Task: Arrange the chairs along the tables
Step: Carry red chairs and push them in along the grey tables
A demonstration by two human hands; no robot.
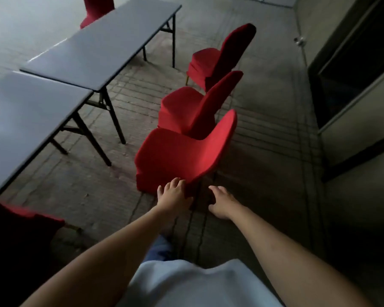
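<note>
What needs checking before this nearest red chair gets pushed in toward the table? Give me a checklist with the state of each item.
1. Left hand on the nearest chair: ok, its fingers touch the back's lower edge.
2. Right hand on the chair: not ok, it hangs open behind the back, apart from it.
3. Floor between the chair and the near table: ok, nothing lies there.
4. Table's folding legs in the chair's way: cannot tell, they splay out toward the seat.
5. Clearance to the middle chair: cannot tell, the two overlap in this view.
6. Chair faces the table: ok, seat toward it.
</note>
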